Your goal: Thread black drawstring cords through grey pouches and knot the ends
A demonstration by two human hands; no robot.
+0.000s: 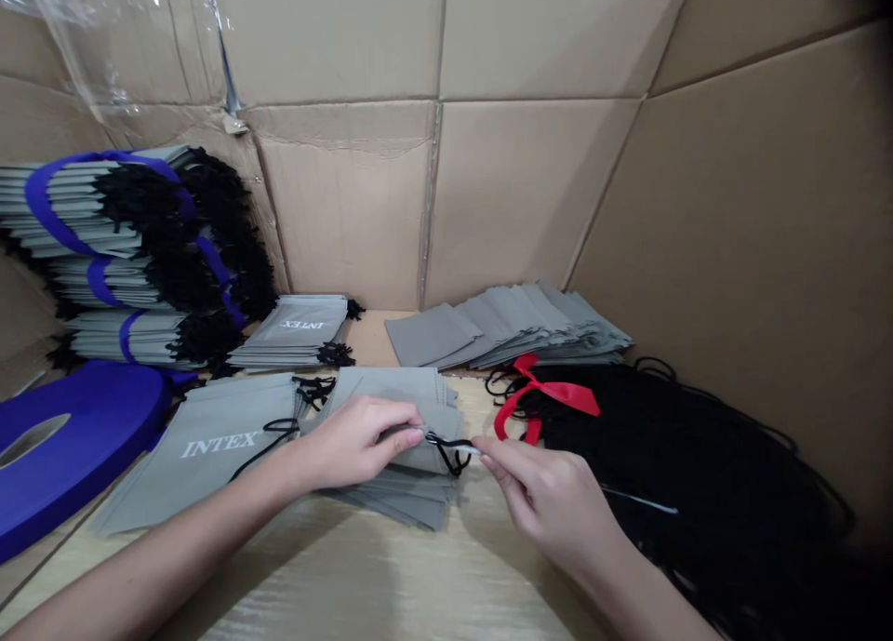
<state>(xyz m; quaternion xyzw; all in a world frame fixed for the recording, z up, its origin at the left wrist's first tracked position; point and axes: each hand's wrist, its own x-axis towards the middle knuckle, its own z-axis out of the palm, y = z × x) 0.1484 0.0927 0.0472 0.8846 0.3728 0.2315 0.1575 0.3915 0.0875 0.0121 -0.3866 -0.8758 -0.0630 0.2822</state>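
Observation:
My left hand point(369, 441) is closed in a pinch on the edge of a grey fabric drawstring bag, above a fanned pile of grey bags point(419, 506). A black cord point(446, 444) comes out at its fingertips in a small loop. My right hand point(551, 492) pinches a thin silver rod point(469, 450) beside that cord; whether it also grips the cord I cannot tell. Another length of thin silver rod point(642, 501) shows past the right hand, over the black cords. Left of my left hand lie grey bags printed INTEX point(219, 444), with black cord ends.
Blue-strapped bundles of bags point(118, 278) are stacked at left, behind a blue ribbon roll point(90, 455). Further back lie a smaller INTEX stack point(299, 325) and cordless grey pieces point(516, 320). A red ribbon point(558, 394) and black cords point(718, 474) lie right. Cardboard walls point(530, 185) enclose the table.

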